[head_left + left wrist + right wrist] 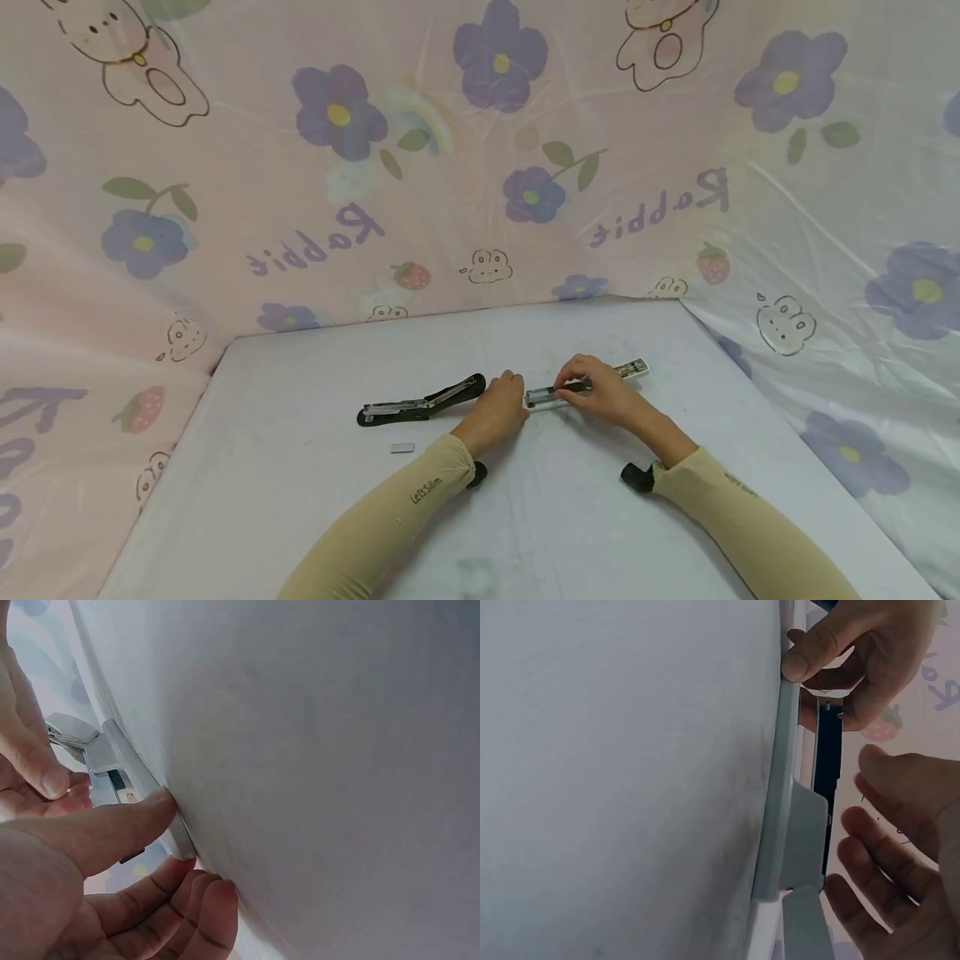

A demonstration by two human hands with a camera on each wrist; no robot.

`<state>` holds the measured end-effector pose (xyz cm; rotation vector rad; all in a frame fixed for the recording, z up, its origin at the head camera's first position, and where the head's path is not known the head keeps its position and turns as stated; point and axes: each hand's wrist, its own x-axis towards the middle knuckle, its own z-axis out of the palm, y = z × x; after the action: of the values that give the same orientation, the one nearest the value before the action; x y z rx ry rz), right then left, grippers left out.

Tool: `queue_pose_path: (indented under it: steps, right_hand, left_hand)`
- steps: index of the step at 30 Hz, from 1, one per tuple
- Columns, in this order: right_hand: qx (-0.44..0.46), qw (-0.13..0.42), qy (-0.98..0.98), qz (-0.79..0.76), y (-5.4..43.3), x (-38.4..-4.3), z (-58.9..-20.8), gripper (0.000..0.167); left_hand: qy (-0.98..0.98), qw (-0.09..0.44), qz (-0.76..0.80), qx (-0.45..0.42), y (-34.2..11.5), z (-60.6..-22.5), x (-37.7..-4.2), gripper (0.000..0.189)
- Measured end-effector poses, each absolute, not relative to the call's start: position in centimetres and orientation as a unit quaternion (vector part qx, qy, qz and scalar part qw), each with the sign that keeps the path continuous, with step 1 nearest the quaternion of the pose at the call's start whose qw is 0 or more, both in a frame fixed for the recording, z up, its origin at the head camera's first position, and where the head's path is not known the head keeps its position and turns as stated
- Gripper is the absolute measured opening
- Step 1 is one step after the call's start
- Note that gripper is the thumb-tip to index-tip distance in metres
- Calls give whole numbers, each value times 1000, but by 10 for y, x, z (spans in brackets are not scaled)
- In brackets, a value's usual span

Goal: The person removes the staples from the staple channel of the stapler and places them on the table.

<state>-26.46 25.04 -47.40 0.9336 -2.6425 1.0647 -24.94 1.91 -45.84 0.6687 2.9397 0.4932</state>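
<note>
A white stapler (542,398), opened out with its top swung back, lies along the table under both hands. My left hand (498,408) holds its near-left end; in the left wrist view the thumb (146,817) presses the stapler's base while curled fingers sit at the other side. Over the stapler's middle, beside the dark staple channel (829,750), hovers my right hand (907,847). Its thumb and fingers are bent loosely and apart in the right wrist view, and nothing shows between them. Whether its fingertips touch the channel is unclear.
An opened black stapler (420,404) lies just left of my left hand. In front of it is a small grey strip of staples (402,448). The white tabletop (247,483) meets a patterned cloth (450,192) at the back and sides.
</note>
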Motion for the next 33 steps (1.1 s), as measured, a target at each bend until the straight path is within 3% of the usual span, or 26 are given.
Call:
queue_pose_path:
  steps: [16,33]
  right_hand:
    - [312,43,-903,292,246,-260,-471,14]
    - [280,34,-891,356,244,-265,-475,14]
  left_hand:
    - [961,46,161,219,20,-455,-246,31]
    - [963,39,148,223,21,-455,-245,33]
